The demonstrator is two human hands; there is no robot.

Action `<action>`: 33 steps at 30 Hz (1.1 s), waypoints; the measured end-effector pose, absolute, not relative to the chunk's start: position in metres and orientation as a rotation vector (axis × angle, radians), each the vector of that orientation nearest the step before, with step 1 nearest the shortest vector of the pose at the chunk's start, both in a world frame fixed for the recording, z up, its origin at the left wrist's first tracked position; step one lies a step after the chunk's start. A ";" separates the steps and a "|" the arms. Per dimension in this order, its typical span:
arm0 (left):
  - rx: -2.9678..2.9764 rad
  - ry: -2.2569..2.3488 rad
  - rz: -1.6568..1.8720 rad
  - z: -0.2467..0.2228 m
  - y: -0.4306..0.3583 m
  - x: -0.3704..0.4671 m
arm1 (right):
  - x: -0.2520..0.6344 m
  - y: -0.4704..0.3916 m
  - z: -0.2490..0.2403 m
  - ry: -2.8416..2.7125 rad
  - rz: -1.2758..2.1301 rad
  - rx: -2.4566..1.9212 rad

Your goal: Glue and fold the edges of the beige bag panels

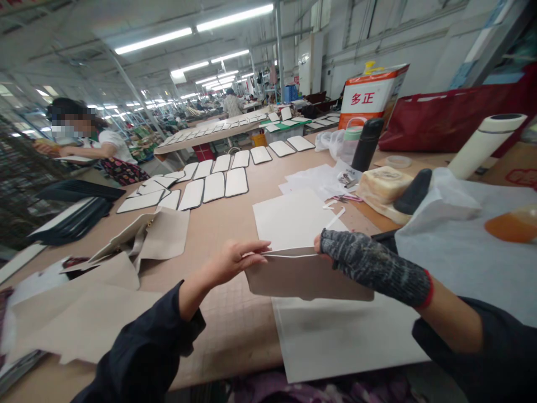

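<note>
A flat beige piece [306,277] with a white strip along its upper edge is held up between my two hands. My left hand [237,260] is bare and pinches the piece's upper left corner between thumb and fingers. On the right, my right hand [352,257], in a grey knitted fingerless glove with a red cuff, grips the upper edge near the other end. Behind the piece lies a white sheet [289,215]; another pale sheet [348,336] lies below it at the table's front edge.
Rows of dark-edged white panels [213,187] cover the table's far left. Beige pieces [96,308] lie at left. A black bottle [368,144], cream thermos [486,145], yellowish block [385,184] and red bag [436,120] stand at right. A person [109,145] is beyond the table.
</note>
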State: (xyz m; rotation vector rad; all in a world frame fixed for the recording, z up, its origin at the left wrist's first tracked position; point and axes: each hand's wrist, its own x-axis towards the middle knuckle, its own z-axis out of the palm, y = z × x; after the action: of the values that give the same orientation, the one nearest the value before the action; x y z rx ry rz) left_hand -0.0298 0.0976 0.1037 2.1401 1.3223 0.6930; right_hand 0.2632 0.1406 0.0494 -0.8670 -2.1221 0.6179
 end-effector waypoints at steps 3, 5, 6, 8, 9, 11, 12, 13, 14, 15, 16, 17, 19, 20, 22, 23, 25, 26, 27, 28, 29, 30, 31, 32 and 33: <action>2.032 1.377 0.750 0.094 0.092 -0.026 | 0.268 0.157 0.055 -2.326 0.653 -0.742; 2.015 1.399 0.732 0.087 0.092 -0.025 | 0.268 0.167 0.055 -2.363 0.665 -0.741; 2.028 1.397 0.711 0.083 0.093 -0.025 | 0.267 0.172 0.054 -2.386 0.679 -0.740; 2.089 1.361 0.689 0.077 0.095 -0.025 | 0.265 0.179 0.052 -2.431 0.716 -0.739; 2.121 1.333 0.696 0.075 0.096 -0.025 | 0.264 0.181 0.052 -2.454 0.734 -0.739; 2.160 1.272 0.714 0.073 0.097 -0.024 | 0.262 0.183 0.053 -2.492 0.747 -0.742; 2.164 1.249 0.710 0.072 0.098 -0.024 | 0.261 0.183 0.054 -2.508 0.743 -0.737; 2.160 1.236 0.693 0.073 0.098 -0.023 | 0.261 0.182 0.056 -2.526 0.739 -0.727; 2.154 1.234 0.667 0.074 0.098 -0.021 | 0.260 0.180 0.058 -2.544 0.734 -0.715; 2.153 1.241 0.639 0.075 0.098 -0.019 | 0.259 0.178 0.061 -2.563 0.727 -0.704; 2.163 1.255 0.614 0.076 0.098 -0.016 | 0.258 0.175 0.064 -2.583 0.716 -0.695; 2.182 1.274 0.594 0.077 0.098 -0.012 | 0.257 0.173 0.066 -2.604 0.700 -0.691; 2.238 1.307 0.552 0.078 0.098 -0.004 | 0.255 0.170 0.069 -2.635 0.651 -0.689; 2.269 1.313 0.523 0.077 0.098 -0.001 | 0.254 0.169 0.069 -2.638 0.630 -0.681; 2.321 1.311 0.459 0.076 0.099 0.005 | 0.252 0.170 0.066 -2.622 0.629 -0.649; 2.340 1.309 0.427 0.075 0.099 0.007 | 0.250 0.170 0.064 -2.606 0.643 -0.633; 2.355 1.293 0.385 0.074 0.100 0.007 | 0.249 0.170 0.060 -2.574 0.684 -0.628; 2.347 1.280 0.369 0.075 0.101 0.005 | 0.249 0.169 0.059 -2.568 0.719 -0.643; 2.331 1.262 0.351 0.076 0.102 0.002 | 0.251 0.168 0.059 -2.568 0.763 -0.665; 2.310 1.243 0.332 0.078 0.103 -0.001 | 0.253 0.166 0.061 -2.572 0.822 -0.677; 2.287 1.225 0.310 0.080 0.105 -0.005 | 0.256 0.165 0.065 -2.579 0.896 -0.677; 2.264 1.211 0.277 0.082 0.106 -0.010 | 0.261 0.163 0.068 -2.581 0.985 -0.668; 2.242 1.200 0.236 0.084 0.106 -0.015 | 0.266 0.162 0.072 -2.574 1.082 -0.652; 2.218 1.191 0.191 0.085 0.107 -0.019 | 0.272 0.161 0.075 -2.554 1.173 -0.636; 2.196 1.184 0.147 0.086 0.107 -0.024 | 0.279 0.161 0.077 -2.523 1.243 -0.623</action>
State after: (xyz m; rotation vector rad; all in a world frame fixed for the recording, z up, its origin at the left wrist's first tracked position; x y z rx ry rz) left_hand -0.0235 0.1067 0.0857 2.1955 1.1843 0.1471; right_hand 0.2787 0.1609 0.0767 -0.6230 -2.5234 1.2432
